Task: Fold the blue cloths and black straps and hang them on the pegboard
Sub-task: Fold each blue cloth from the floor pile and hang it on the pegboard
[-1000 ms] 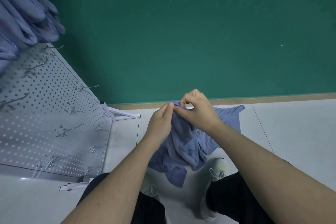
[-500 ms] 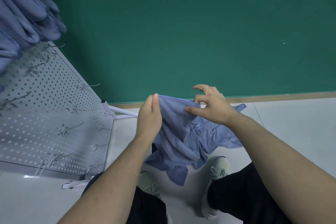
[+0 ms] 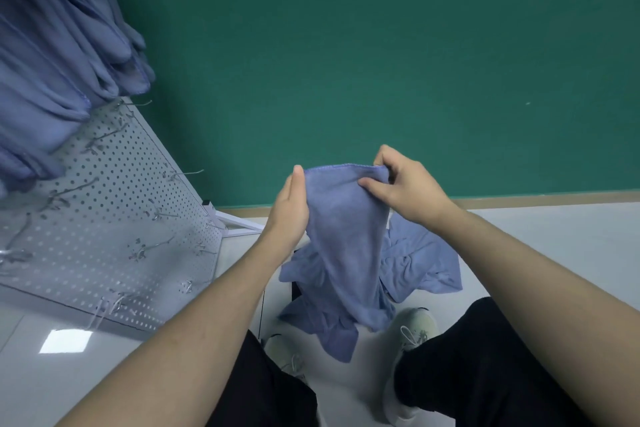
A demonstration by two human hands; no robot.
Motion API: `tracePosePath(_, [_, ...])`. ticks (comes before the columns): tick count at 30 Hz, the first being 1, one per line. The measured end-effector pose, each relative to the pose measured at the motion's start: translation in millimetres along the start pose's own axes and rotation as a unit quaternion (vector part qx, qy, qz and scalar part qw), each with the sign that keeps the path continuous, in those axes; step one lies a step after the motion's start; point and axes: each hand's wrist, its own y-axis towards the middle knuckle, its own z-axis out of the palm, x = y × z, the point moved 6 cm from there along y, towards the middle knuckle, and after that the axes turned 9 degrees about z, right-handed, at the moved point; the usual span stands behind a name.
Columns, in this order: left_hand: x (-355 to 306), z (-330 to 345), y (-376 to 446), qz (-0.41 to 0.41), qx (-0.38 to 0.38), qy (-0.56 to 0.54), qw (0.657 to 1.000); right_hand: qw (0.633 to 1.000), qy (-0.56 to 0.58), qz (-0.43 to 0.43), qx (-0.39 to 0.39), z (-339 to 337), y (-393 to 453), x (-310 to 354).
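While both hands hold one blue cloth (image 3: pixel 343 236) up by its top hem in front of the green wall (image 3: pixel 381 45), the remaining blue cloths (image 3: pixel 426 260) lie in a loose pile on the pale floor (image 3: pixel 571 253) directly below, between the raised cloth and the person's white shoes (image 3: pixel 415 326). The left hand (image 3: pixel 291 208) grips the left corner of the hem, with the thumb against the near face and the other fingers hidden behind the fabric. The right hand (image 3: pixel 405 184) pinches the right corner between thumb and curled fingers. The held cloth hangs down in a narrowing drape and covers part of the pile.

The white pegboard (image 3: pixel 114 218) stands to the left, tilted in view, with bare metal hooks (image 3: pixel 152 246) projecting from it. Folded blue cloths already hung (image 3: pixel 52 62) crowd its upper part and hide the hooks there. The pegboard's white foot (image 3: pixel 239 222) rests on the floor just beside the left wrist. No black strap can be identified with certainty; a dark sliver shows under the pile.

Compared with half a second ago, the hands are farther apart and higher, the hem is pulled straighter between them, and the right hand's fingers, then partly extended, are now curled onto the corner.
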Motion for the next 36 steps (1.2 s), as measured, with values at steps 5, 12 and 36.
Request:
tracePosePath(5, [-42, -3, -10, 0.101, 0.067, 0.085, 0.989, 0.981, -0.168, -0.097, 0.015, -35, -15, 40])
tracePosePath(12, [-85, -14, -21, 0.136, 0.077, 0.004, 0.988, 0.986, -0.155, -0.067, 0.013, -77, -24, 74])
tracePosePath(36, [-142, -2, -90, 0.023, 0.153, -0.256, 0.954, 0.983, 0.177, 0.020, -0.047, -106, -56, 154])
